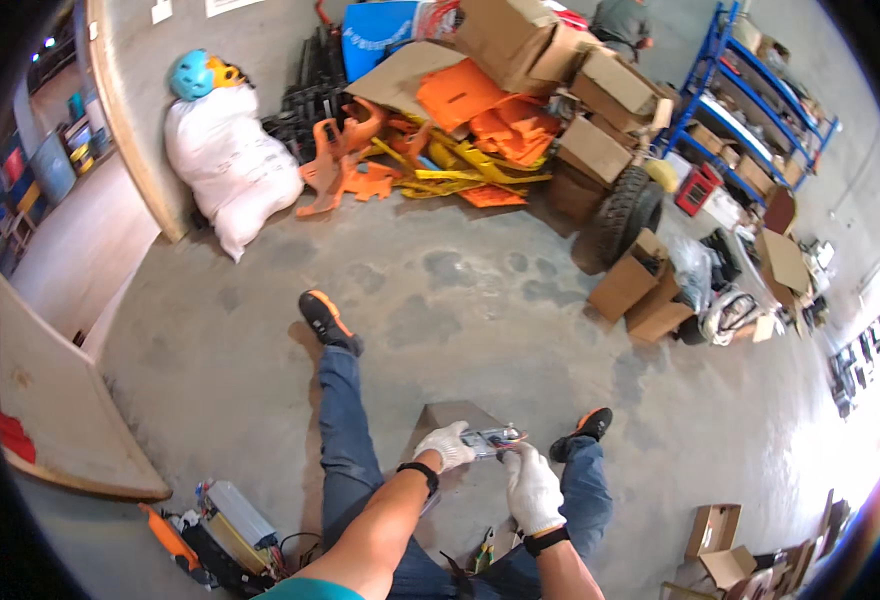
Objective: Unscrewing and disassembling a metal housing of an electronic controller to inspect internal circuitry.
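Note:
Between my knees, both hands in white knit gloves are at a flat grey box with thin coloured wires at one end (482, 441), possibly an electronic unit. My left hand (446, 446) grips the box's left end. Bent fingers of my right hand (533, 488) are closed at the wired end; what they pinch is too small to make out. A grey flat-sided piece (457, 413) shows just beyond the box, partly covered. Nearer to me, between my thighs, lie pliers with green and yellow handles (484, 550).
Left of me on the floor are grey box-shaped parts (240, 512) with cables and an orange piece (168, 535). Ahead, orange and yellow plastic panels (480, 150), cartons (600, 150), a tyre (622, 210) and a white sack (230, 160) line the wall. Open cartons (713, 530) stand right.

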A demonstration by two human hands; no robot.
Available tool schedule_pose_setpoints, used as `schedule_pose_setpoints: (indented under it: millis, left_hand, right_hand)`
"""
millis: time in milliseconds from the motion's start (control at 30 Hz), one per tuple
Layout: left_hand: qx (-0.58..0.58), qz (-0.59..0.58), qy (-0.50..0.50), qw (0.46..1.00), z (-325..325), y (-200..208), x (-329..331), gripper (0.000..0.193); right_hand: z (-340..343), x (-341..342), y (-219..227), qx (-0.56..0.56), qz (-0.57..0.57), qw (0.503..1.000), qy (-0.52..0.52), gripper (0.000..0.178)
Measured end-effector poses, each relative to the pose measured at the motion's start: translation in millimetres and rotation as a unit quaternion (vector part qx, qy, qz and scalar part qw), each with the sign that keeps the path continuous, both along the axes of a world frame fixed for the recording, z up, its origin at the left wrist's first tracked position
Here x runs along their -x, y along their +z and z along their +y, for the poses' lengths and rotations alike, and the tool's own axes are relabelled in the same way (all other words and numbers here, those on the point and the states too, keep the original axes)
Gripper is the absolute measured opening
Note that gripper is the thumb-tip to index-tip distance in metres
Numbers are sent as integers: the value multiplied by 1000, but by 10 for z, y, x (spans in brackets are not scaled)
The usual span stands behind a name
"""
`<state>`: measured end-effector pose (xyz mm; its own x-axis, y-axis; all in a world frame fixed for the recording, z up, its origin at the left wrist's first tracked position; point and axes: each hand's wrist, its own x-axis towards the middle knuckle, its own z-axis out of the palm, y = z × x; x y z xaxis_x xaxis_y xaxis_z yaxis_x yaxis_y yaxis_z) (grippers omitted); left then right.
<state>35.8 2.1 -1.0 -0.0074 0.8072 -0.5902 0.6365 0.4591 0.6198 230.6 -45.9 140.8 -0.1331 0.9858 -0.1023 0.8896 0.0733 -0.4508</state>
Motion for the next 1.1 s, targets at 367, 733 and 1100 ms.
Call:
schedule_pose_setpoints:
  millis: [367, 733, 1100]
  left_hand:
    - [-5, 16, -14, 1000, -12, 64, 20, 89]
    - [11, -28, 16, 999, 8, 23, 54, 80]
    - [38, -71, 12, 997, 63, 190, 76, 96]
  right_hand:
    - [-10, 104, 36, -48, 83, 995, -34, 41]
    - [64, -47, -65, -200, 23, 969, 144, 41]
    - [78, -73, -132, -152, 53, 983, 93, 26]
